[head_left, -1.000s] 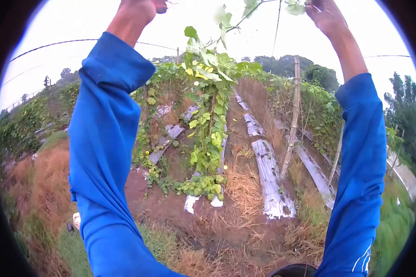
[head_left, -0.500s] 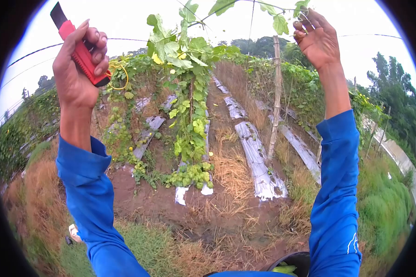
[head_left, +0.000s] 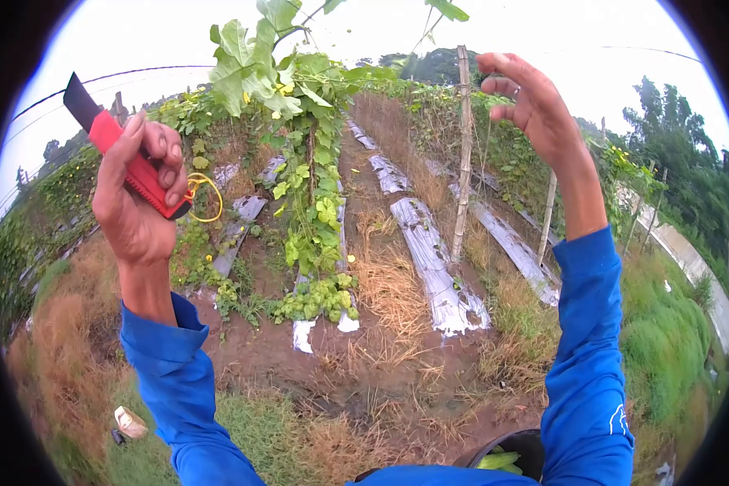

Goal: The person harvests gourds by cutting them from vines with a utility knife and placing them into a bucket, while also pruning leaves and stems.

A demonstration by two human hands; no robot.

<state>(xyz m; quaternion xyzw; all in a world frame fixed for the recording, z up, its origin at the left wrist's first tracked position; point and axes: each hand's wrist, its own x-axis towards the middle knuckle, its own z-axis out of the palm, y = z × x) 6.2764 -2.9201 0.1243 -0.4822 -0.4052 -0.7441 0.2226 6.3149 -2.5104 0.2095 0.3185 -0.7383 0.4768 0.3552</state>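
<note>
My left hand (head_left: 138, 198) is wrapped round a red box cutter (head_left: 140, 176), its dark blade pointing up and to the left. A yellow cord loop (head_left: 208, 198) dangles from the lower end of the cutter. My right hand (head_left: 539, 109) is raised near a wooden post (head_left: 463, 154), its curved fingers apart and nothing visible between them. Between my hands, a climbing vine (head_left: 312, 211) hangs down in a leafy column. Broad green leaves (head_left: 251, 61) spread at its top, apart from both hands.
A dark bucket (head_left: 530, 449) with long green vegetables (head_left: 500, 460) stands low at my right. Strips of silvery plastic sheeting (head_left: 429, 259) run away between planted rows. Dry straw (head_left: 393, 283) lies on the soil. A pale object (head_left: 130, 422) sits in the grass at lower left.
My right hand has come away from the vine shoot at the top and lowered, its fingers opening. My left hand has dropped a little with the box cutter. The view has shifted slightly.
</note>
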